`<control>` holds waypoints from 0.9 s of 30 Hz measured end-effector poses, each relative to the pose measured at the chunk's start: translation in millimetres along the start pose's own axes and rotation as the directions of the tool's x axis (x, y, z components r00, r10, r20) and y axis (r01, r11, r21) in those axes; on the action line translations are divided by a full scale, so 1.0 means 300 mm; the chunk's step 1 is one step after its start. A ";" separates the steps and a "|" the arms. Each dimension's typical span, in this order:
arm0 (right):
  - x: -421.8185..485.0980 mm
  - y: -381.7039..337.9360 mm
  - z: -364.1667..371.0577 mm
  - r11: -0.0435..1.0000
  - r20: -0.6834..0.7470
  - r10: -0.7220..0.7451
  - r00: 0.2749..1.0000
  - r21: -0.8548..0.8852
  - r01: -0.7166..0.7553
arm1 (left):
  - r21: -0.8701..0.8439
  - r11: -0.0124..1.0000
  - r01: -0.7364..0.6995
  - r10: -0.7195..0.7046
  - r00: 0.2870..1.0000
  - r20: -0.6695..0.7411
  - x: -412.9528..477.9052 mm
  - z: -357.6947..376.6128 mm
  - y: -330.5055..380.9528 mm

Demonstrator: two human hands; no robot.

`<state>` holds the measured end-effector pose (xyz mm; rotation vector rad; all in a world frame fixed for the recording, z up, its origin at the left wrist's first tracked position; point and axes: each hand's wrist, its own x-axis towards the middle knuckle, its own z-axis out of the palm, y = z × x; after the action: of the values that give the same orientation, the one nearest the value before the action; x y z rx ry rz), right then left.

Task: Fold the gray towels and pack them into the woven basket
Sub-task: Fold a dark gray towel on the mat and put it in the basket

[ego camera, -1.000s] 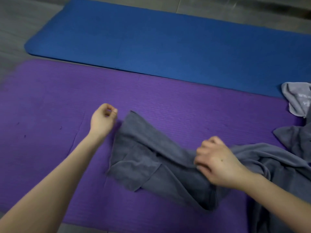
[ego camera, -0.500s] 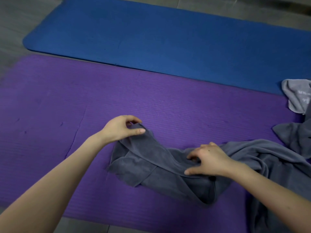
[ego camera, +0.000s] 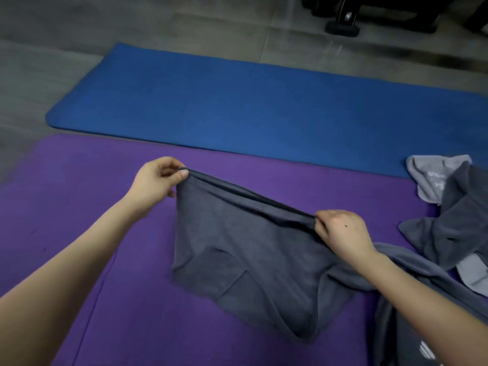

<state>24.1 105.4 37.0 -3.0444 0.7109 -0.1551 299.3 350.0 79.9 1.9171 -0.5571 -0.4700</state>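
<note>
Both hands pinch one towel (ego camera: 245, 249) edge at mid-frame, left hand (ego camera: 155, 180) and right hand (ego camera: 340, 231), spreading it; next, lay it flat on the purple mat (ego camera: 79, 207).

We count two mats, blue mat (ego camera: 264, 107), purple mat (ego camera: 100, 212); two hands, left hand (ego camera: 155, 183), right hand (ego camera: 340, 231); gray towels (ego camera: 237, 249), three at least.

Under you lies a gray tiled floor (ego camera: 39, 75), with a blue mat (ego camera: 264, 109) and a purple mat (ego camera: 79, 207) laid side by side on it. Your dark gray towel (ego camera: 250, 260) trails onto the purple mat; a heap of gray towels (ego camera: 454, 228) lies at its right end.
</note>
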 end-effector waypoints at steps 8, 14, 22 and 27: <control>0.114 0.104 -0.133 0.953 0.156 0.086 0.984 0.274 -0.127 | -0.162 0.986 -0.039 0.022 0.994 -0.105 0.100 -0.089 0.210; 0.069 0.242 -0.101 0.920 0.179 0.276 0.944 0.236 -0.313 | -0.128 0.992 -0.016 -0.016 0.970 -0.243 0.157 -0.151 0.218; 0.303 0.240 -0.322 0.763 -0.013 0.437 0.899 0.535 -0.363 | 0.101 0.974 0.203 -0.144 0.898 -0.416 0.297 -0.289 0.254; 0.442 0.177 -0.558 0.769 -0.241 0.401 0.884 0.614 -0.181 | -0.183 0.982 0.037 -0.109 0.909 -0.401 0.384 -0.417 0.447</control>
<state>102.5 1.0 214.2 -2.2987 0.9429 -0.7838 440.0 328.8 243.2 1.8040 -0.1625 -0.1446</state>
